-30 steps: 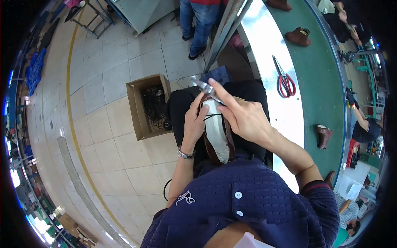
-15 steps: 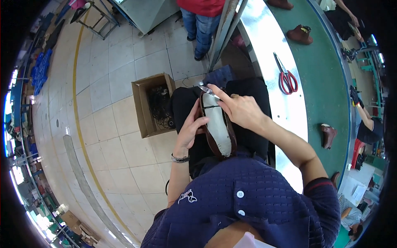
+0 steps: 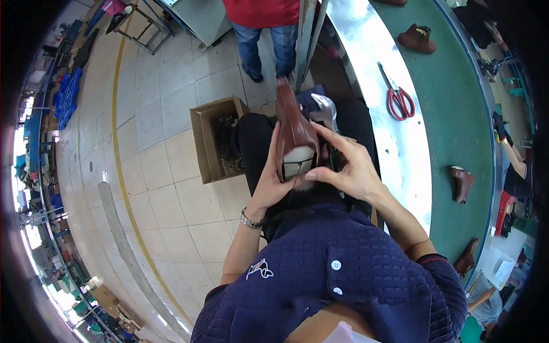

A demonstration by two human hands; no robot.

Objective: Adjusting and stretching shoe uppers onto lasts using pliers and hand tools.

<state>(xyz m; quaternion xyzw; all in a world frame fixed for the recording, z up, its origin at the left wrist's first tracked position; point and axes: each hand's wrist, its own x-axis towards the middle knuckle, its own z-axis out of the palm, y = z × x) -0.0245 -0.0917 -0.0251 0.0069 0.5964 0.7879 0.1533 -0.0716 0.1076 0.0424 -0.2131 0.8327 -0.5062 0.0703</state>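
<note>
A brown leather boot with a whitish underside is tilted up above my lap, its narrower end pointing away. Along its left side and below its near end, my left hand is closed on it. My right hand is at the boot's right side, index finger and thumb spread, with the thumb tip at the underside. A shiny metal hand tool sticks out beyond the right hand's fingers and appears held in it. Its handle is mostly hidden, so its exact kind is unclear.
A cardboard box with dark stringy material stands left of my knees. Red-handled scissors lie on the metal ledge at right. Brown boots rest on the green surface beyond. Another person's jeans-clad legs are ahead.
The boot has been turned and raised, its brown leather side now in view and the whitish underside toward me. The metal tool has shifted right, away from the boot's end. My right hand has moved lower.
</note>
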